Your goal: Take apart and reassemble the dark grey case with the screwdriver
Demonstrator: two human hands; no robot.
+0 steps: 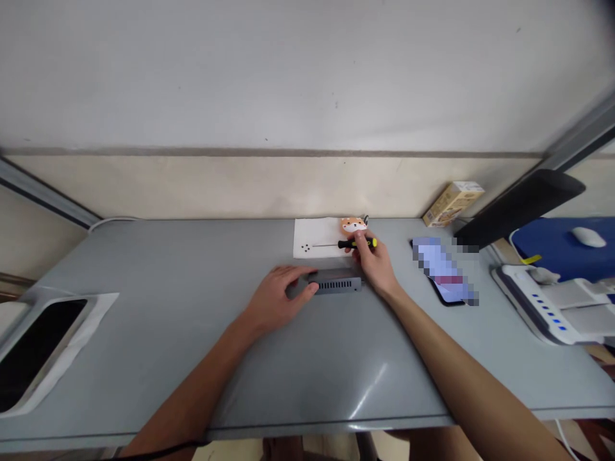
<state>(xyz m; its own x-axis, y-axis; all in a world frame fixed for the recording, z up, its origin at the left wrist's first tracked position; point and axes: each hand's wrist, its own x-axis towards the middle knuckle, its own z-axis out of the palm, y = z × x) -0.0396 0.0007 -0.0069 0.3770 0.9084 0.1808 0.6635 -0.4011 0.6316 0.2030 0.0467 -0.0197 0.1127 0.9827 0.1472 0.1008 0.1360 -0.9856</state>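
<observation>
A dark grey box with a row of vent slots lies on the grey table in front of me. My left hand grips its left end, the thumb on the near side and the fingers over the top. Between the fingers of my right hand is a screwdriver with a black and yellow handle, its thin shaft pointing left. Beneath the shaft is a white sheet of paper. Several tiny dark pieces, perhaps screws, lie on it near the screwdriver's tip. An orange and white animal-face item sits beside my right fingers.
A phone lies to the right, near a small carton and a black upright object. At far right are a white power strip and a mouse. A black-screened device lies at far left. A wall closes the back.
</observation>
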